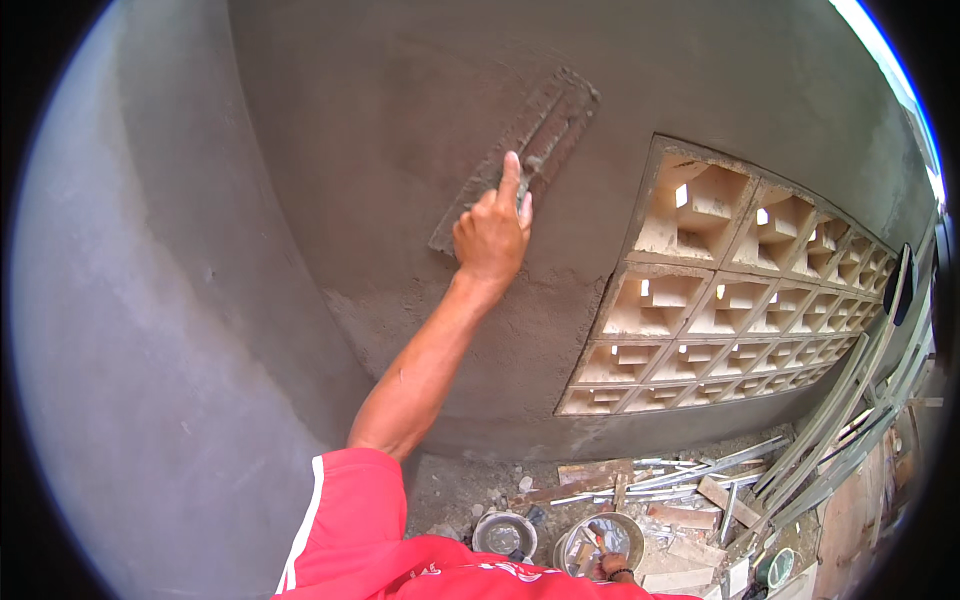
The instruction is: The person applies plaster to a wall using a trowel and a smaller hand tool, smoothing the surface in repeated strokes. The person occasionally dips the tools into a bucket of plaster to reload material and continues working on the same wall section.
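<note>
My left hand [490, 225] is closed on the handle of a flat plastering trowel [555, 115], index finger stretched along it, with the blade against the grey plastered wall [400, 90]. The plaster below the trowel looks rougher. My right hand [613, 566] is low at the bottom, closed on what looks like a tool handle [598, 540] over a round bucket [625, 530] holding grey material. A smaller grey bucket [505, 533] stands to its left.
A panel of pale ventilation blocks [740, 275] is set into the wall on the right. A smooth grey wall [160, 300] curves down the left. Scrap boards and strips [690, 480] litter the floor. Long strips [830, 420] lean at the right; a green container [775, 568] sits below them.
</note>
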Demonstrator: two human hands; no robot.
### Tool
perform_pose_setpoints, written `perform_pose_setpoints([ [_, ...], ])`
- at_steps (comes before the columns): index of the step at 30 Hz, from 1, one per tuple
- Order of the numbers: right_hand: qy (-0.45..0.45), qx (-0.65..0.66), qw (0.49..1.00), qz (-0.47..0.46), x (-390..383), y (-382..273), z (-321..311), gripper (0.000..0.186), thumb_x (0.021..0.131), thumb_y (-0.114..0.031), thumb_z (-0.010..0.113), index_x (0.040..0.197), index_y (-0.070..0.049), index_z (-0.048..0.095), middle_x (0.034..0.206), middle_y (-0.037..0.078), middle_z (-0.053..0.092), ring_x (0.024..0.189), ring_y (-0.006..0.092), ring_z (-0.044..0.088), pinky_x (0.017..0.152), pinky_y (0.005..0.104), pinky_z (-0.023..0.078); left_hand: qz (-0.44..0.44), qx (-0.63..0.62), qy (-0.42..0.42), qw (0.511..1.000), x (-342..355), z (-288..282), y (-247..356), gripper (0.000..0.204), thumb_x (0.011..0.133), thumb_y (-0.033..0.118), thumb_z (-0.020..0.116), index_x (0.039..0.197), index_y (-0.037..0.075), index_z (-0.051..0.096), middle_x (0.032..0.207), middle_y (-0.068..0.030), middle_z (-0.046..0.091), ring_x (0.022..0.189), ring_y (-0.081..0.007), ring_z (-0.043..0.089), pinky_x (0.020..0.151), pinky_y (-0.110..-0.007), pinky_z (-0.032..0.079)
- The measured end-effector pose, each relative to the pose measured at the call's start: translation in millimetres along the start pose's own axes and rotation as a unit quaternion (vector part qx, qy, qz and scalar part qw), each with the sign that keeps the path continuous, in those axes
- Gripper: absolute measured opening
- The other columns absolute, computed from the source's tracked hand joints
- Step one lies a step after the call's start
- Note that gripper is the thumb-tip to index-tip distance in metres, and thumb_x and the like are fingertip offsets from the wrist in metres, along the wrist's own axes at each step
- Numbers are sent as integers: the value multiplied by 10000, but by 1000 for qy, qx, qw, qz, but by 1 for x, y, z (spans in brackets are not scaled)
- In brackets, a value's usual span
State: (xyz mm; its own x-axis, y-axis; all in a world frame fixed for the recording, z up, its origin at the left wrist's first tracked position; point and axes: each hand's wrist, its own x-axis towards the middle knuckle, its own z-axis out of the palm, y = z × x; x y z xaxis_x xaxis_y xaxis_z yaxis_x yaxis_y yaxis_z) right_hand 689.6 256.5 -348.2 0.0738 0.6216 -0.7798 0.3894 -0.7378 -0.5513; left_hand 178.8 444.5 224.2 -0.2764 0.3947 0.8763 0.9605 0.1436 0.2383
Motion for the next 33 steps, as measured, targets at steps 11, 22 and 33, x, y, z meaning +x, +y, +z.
perform_pose_setpoints([
  [11,-2,-46,996,-76,86,115,-35,196,951,-158,500,968,-47,660,723,96,675,490,232,639,418,345,523,-7,-29,66,997,28,11,43,551,928,226,668,1416,42,491,681,-109,673,555,-215,661,505,-350,541],
  [22,-33,-51,998,33,35,36,-71,199,969,-158,464,1019,-61,631,713,121,659,482,245,628,395,372,512,-72,-4,48,996,6,-2,40,586,905,199,689,1430,46,478,739,-169,696,652,-273,709,588,-373,547],
  [33,16,53,998,33,13,11,-92,133,940,-110,515,1038,-60,589,674,153,639,446,232,612,341,316,473,-192,-102,-18,976,-20,10,45,571,917,189,667,1422,11,467,787,-181,716,665,-279,717,609,-391,579],
])
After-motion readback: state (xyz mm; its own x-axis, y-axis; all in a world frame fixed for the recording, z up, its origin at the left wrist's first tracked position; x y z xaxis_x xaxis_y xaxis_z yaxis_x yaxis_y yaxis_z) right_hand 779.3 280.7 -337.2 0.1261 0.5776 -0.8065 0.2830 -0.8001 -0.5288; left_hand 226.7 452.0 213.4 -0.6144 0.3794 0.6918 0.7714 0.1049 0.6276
